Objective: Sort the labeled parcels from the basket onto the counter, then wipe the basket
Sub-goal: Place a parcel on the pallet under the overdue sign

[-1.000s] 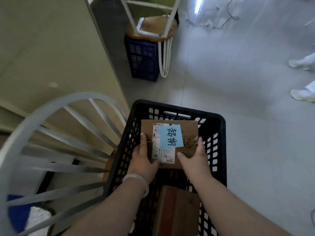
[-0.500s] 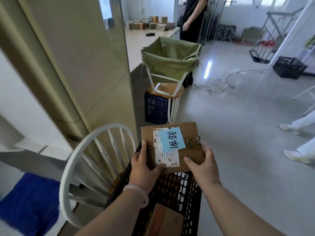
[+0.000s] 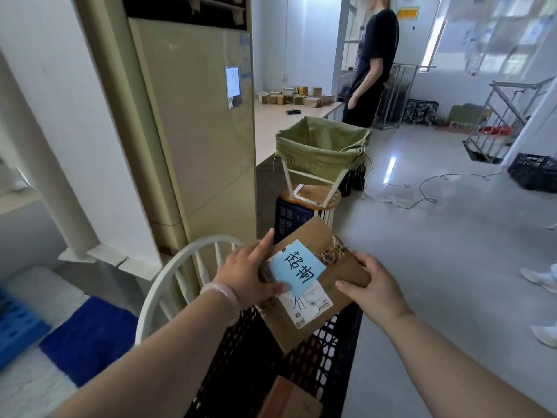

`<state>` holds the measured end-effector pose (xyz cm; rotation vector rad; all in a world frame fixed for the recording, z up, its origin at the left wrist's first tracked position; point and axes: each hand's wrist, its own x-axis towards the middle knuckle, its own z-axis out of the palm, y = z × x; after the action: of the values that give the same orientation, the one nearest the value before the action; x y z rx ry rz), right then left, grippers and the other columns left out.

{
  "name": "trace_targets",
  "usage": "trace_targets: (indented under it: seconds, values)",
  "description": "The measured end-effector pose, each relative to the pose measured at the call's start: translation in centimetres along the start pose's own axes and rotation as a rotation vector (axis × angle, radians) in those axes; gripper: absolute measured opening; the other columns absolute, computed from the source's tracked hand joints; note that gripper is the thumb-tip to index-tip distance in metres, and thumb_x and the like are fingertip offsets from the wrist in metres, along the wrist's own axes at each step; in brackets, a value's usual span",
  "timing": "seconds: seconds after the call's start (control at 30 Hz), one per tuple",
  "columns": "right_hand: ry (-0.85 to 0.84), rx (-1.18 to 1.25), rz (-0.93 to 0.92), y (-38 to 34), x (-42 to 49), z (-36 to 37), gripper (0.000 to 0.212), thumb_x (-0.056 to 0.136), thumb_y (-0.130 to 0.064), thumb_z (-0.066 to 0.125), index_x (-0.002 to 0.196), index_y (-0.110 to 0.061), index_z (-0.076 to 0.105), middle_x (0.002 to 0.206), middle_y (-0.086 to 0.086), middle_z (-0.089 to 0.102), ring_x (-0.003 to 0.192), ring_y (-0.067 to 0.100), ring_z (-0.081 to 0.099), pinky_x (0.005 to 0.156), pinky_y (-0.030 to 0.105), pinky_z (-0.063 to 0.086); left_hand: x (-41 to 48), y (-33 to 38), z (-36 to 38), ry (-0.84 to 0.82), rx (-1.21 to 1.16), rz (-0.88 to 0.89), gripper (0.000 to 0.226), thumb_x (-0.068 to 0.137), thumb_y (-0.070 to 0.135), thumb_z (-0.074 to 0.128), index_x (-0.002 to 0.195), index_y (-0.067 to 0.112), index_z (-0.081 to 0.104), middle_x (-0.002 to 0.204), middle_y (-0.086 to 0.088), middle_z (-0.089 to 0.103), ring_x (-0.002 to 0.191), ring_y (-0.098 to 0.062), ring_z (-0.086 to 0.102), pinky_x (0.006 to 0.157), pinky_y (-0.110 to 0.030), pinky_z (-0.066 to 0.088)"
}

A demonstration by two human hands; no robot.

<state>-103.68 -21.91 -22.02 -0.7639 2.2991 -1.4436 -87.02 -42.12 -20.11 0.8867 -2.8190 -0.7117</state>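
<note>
The brown parcel (image 3: 346, 276) is held tilted just above the black basket (image 3: 327, 357), the left hand (image 3: 247, 276) pinching its left edge with the thumb on the blue note (image 3: 297, 268), while the right hand (image 3: 375, 286) curls its fingers (image 3: 366, 262) round the right edge.

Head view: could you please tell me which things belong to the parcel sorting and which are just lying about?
Belonging: held parcel, its blue label, black basket, second parcel inside it, counter, left hand, right hand.
Lying about: green sack, white chair, stool, spare crate.
</note>
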Motion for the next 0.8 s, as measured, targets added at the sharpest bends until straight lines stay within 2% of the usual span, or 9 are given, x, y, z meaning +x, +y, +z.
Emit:
trace_targets:
  seconds: [0.07,0.13,0.27,0.33,0.4,0.5,0.57,0.63,0.8]
  values:
    - [-0.071,-0.003,-0.024,-0.2,-0.4,0.0,0.067,0.076,-0.008,0.083,0.131,-0.030,0.052,0.118,0.001,0.063,0.104,0.016,0.063,0.076,0.015,0.049,-0.5,-0.8,-0.3,-0.131,-0.042,0.023,0.123,0.072,0.059,0.080,0.135,0.063,-0.025,0.155,0.005,0.034,0.140,-0.024,0.036,0.117,-0.045,0.031]
    - [-0.112,-0.037,-0.063,-0.4,-0.7,0.3,0.067,0.076,-0.011,0.083,0.129,-0.036,0.050,0.120,-0.001,0.060,0.106,0.016,0.061,0.075,0.014,0.048,-1.7,-1.5,0.2,-0.183,-0.195,0.000,0.123,0.075,0.044,0.084,0.137,0.061,-0.021,0.144,0.011,0.046,0.133,-0.019,0.047,0.114,-0.042,0.037]
    - [-0.148,-0.130,-0.147,-1.3,-0.8,1.2,0.068,0.077,-0.019,0.082,0.130,-0.048,0.049,0.129,-0.003,0.053,0.114,0.017,0.056,0.091,0.027,0.048,-4.5,-2.3,2.1,-0.080,-0.482,-0.115,0.122,0.073,0.026,0.088,0.153,0.047,-0.001,0.120,0.028,0.057,0.119,-0.008,0.056,0.114,-0.036,0.038]
    - [-0.117,-0.157,-0.186,-2.3,-1.0,1.8,0.073,0.079,-0.020,0.081,0.140,-0.041,0.046,0.146,0.000,0.039,0.132,0.019,0.043,0.105,0.027,0.038,-5.7,-2.4,2.7,-0.028,-0.616,-0.173,0.120,0.070,0.027,0.089,0.155,0.042,0.006,0.123,0.022,0.059,0.118,-0.008,0.055,0.113,-0.033,0.037]
    - [-0.086,-0.165,-0.220,-3.4,-1.8,2.7,0.080,0.080,-0.022,0.080,0.146,-0.037,0.039,0.160,-0.002,0.017,0.147,0.019,0.020,0.107,0.025,0.022,-6.6,-2.7,3.1,0.033,-0.738,-0.245,0.119,0.066,0.032,0.090,0.155,0.043,0.011,0.126,0.018,0.060,0.118,-0.010,0.057,0.111,-0.035,0.041]
    - [-0.150,-0.166,-0.262,-4.5,-3.4,5.0,0.088,0.080,-0.030,0.080,0.149,-0.045,0.028,0.164,-0.004,-0.006,0.151,0.019,0.004,0.113,0.032,0.020,-8.0,-2.9,3.0,0.136,-0.908,-0.321,0.115,0.063,0.036,0.091,0.150,0.049,0.016,0.128,0.011,0.064,0.112,-0.012,0.064,0.103,-0.042,0.051]
    - [-0.239,-0.196,-0.282,-5.2,-4.2,7.0,0.090,0.081,-0.036,0.078,0.148,-0.052,0.021,0.163,-0.007,-0.015,0.150,0.017,-0.003,0.118,0.038,0.018,-8.8,-3.2,2.3,0.189,-0.953,-0.358,0.120,0.066,0.036,0.091,0.155,0.043,0.011,0.130,0.010,0.063,0.112,-0.013,0.064,0.102,-0.040,0.051]
    - [-0.298,-0.239,-0.324,-6.0,-4.7,9.0,0.090,0.079,-0.041,0.079,0.148,-0.053,0.022,0.162,-0.008,-0.017,0.151,0.018,-0.001,0.119,0.039,0.017,-9.7,-3.7,1.2,0.232,-0.904,-0.373,0.116,0.075,0.035,0.085,0.157,0.038,0.003,0.126,0.013,0.060,0.108,-0.008,0.062,0.100,-0.031,0.050]
    - [-0.395,-0.190,-0.366,-9.0,-6.3,13.2,0.087,0.074,-0.038,0.083,0.141,-0.057,0.030,0.162,-0.010,-0.015,0.151,0.017,0.002,0.121,0.039,0.018,-13.5,-7.0,-1.5,0.317,-0.711,-0.338,0.121,0.074,0.054,0.080,0.151,0.051,-0.012,0.134,0.013,0.052,0.118,-0.009,0.057,0.098,-0.035,0.054]
